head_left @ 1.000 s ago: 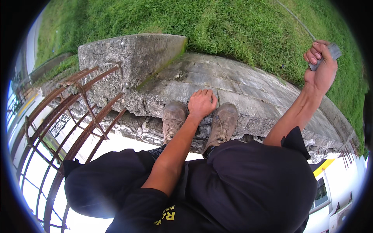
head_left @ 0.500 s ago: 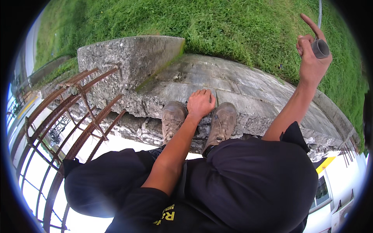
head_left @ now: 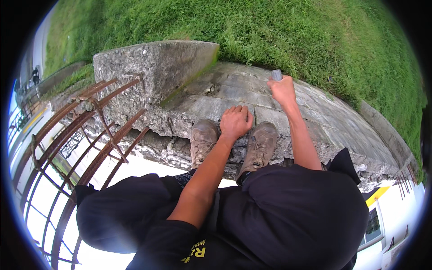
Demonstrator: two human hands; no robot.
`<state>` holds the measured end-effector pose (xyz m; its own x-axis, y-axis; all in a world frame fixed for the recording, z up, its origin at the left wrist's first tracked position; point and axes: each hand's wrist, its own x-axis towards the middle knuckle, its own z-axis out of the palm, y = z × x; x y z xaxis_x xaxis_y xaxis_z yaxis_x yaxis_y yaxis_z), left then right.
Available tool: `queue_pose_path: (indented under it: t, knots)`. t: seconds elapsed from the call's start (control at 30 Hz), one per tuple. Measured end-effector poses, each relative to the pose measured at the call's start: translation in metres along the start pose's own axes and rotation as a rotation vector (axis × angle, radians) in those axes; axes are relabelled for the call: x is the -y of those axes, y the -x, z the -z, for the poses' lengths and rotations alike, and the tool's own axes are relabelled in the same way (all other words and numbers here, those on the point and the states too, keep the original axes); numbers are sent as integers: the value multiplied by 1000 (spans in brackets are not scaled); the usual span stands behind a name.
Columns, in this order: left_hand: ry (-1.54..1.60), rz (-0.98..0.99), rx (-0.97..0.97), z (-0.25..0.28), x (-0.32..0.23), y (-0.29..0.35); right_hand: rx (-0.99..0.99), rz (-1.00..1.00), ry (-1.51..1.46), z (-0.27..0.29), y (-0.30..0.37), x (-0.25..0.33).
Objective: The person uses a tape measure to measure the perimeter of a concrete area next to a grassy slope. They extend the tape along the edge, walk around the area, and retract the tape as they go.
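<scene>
My left hand [head_left: 237, 121] is between the toes of my two boots, over the edge of the concrete slab [head_left: 207, 105]. Its fingers are together and curled downward, and whatever lies under them is hidden by the hand. My right hand [head_left: 283, 92] is farther out to the right, above the grey slab. It is closed in a fist around a short grey metal pipe [head_left: 276, 75], with one end sticking out past the fingers. My left boot [head_left: 203, 139] and right boot [head_left: 260, 144] stand at the slab's broken edge.
Rusty rebar [head_left: 85, 121] juts out at the left from a rough concrete block [head_left: 130, 67]. Green grass [head_left: 279, 31] lies beyond the slab. A low concrete curb [head_left: 387, 128] runs along the right. Below the ragged edge, a white building [head_left: 391, 216] shows at lower right.
My right hand has come down and left from the upper right with the pipe; its outstretched finger is now folded in. My left hand remains between the boots.
</scene>
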<state>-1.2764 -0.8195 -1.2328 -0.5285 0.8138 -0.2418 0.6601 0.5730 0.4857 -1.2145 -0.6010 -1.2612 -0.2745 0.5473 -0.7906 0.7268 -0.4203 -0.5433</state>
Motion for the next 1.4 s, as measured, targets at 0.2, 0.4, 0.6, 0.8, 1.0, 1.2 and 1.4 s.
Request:
queue_pose_path:
  t: [0.2,0.4,0.6,0.8,1.0,1.2,1.4]
  knots:
    - [-34,-16,21,-1,-1,-1,151,-95,67,-67,9,-44]
    - [-23,-16,-11,-3,-1,0,124,-97,-130,-59,-17,-23]
    - [-37,-18,22,2,-1,-3,84,-210,-493,-84,-31,-20]
    - [-47,-9,19,1,-1,-2,124,-412,-732,-121,-75,-36]
    - [-18,14,36,2,-2,-2,196,-379,-711,-143,-84,-43]
    - [3,29,44,-1,-3,-1,91,-332,-1195,-113,-120,-7]
    - [-17,24,49,2,-1,0,-19,-247,-1570,-17,-113,-4]
